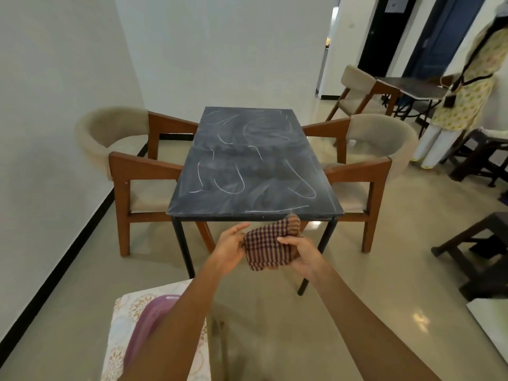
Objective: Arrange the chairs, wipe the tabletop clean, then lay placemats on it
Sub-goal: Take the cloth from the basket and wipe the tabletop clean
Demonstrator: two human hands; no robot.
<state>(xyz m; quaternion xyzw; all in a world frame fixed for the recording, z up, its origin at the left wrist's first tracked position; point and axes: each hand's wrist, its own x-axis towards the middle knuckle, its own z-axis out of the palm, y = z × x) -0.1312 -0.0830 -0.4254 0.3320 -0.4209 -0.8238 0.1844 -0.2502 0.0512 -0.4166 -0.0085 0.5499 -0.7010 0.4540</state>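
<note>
A dark slate tabletop [253, 163] streaked with white chalk marks stands on thin black legs in front of me. One wooden armchair with beige padding [129, 160] is drawn up at its left side, another [368, 160] at its right. Just below the table's near edge I hold a folded maroon-and-beige checked cloth [270, 247] with both hands. My left hand [229, 250] grips its left edge, and my right hand [303, 253] grips its right side, thumb on top.
A floral-patterned surface [123, 325] with a purple item [148, 325] on it sits at the lower left under my arm. At the right are dark wooden stools [478, 254], another chair and table [365, 89], and a standing person [467, 86]. A white wall runs along the left.
</note>
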